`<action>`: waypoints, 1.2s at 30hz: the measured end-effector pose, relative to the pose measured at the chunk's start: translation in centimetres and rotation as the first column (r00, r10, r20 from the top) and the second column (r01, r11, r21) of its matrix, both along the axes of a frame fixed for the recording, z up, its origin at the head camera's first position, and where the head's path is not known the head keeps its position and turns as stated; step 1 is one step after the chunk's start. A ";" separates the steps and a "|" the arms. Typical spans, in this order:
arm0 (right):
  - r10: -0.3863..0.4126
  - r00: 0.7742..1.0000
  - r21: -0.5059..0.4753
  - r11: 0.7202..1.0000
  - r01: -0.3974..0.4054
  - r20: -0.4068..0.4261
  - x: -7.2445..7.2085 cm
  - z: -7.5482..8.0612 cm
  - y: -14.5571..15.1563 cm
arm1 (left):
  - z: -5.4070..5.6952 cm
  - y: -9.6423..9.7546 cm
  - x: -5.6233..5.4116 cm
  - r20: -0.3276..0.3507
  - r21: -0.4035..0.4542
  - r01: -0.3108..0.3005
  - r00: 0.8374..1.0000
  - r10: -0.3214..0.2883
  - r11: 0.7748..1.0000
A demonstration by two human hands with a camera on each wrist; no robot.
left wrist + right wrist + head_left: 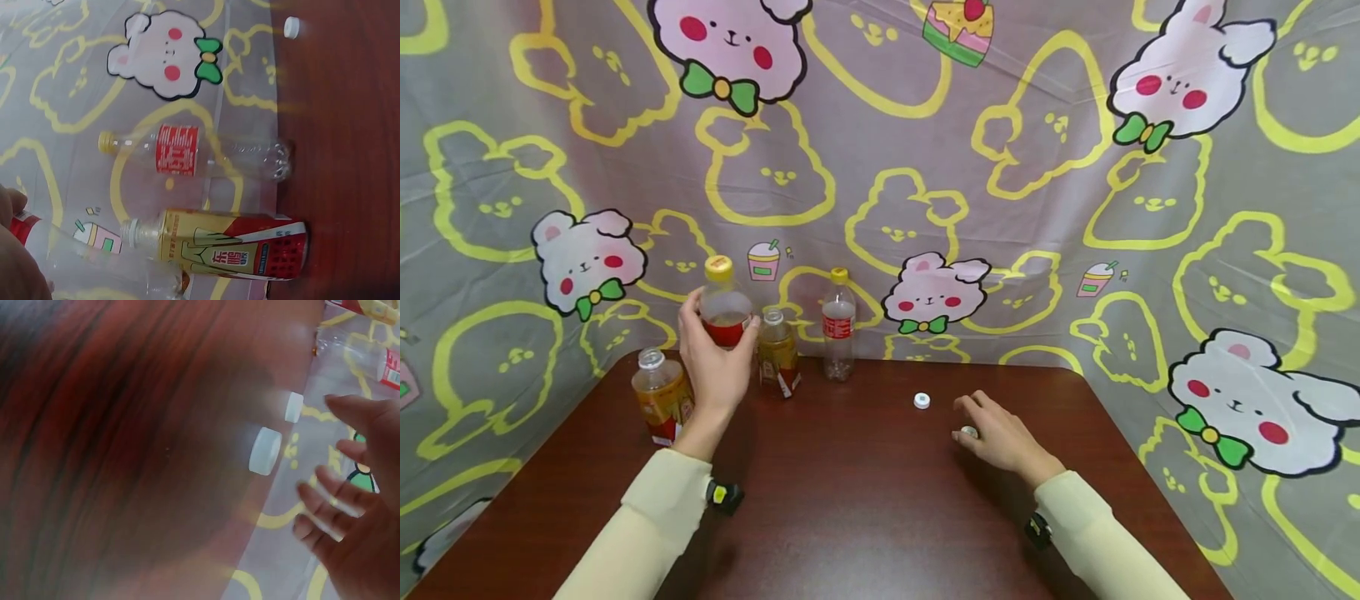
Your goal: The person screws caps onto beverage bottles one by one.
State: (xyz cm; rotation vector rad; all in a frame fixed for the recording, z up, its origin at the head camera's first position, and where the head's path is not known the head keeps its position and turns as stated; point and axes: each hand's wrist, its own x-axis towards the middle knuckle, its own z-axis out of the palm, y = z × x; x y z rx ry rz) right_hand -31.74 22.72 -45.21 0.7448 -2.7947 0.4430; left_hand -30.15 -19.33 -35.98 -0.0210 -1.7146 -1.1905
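My left hand [717,367] grips a clear plastic bottle [727,330] with a yellow cap and red label, thumb and fingers round its label. In the left wrist view that bottle's clear lower body hangs in the air, partly overlapping a gold-and-red drink bottle [234,247] that has no cap. On the right, my right hand [1000,435] hovers with loosely bent fingers around a white cap [969,431]. The right wrist view shows this nearer cap [265,451] standing apart from the fingertips, and nothing in the hand. A second white cap [922,401] lies just beyond it.
Another uncapped gold-and-red bottle [662,396] stands at the table's left edge, beside my left forearm. Near the back edge is a clear bottle [838,329] with a yellow cap and red label. A patterned cloth [1030,217] hangs behind the brown table [850,500].
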 end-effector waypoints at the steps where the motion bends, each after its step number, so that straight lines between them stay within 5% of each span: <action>1: -0.015 1.000 0.027 1.000 0.015 0.004 -0.1 -0.2 0.1 | 0.1 -0.1 -0.4 0.005 0.012 -0.007 1.000 0.007 1.000; 10: -0.030 0.994 0.090 0.996 0.020 0.105 -0.2 -1.0 0.3 | 0.2 -0.6 -4.2 0.081 0.125 -0.053 0.996 0.043 0.991; 18: 0.087 0.995 0.076 0.993 -0.090 0.037 -0.7 -1.4 0.6 | -2.1 -1.4 -7.6 0.262 0.109 -0.113 0.962 0.082 0.988; 27: 0.124 0.992 0.063 0.990 -0.126 0.026 -1.0 -0.9 0.3 | -4.7 -3.2 -9.2 0.369 0.093 -0.134 0.925 0.091 0.987; 36: 0.117 0.993 0.066 0.991 -0.118 0.022 -0.8 -1.0 0.6 | -5.5 -3.5 -9.8 0.444 0.136 -0.115 0.895 0.043 0.984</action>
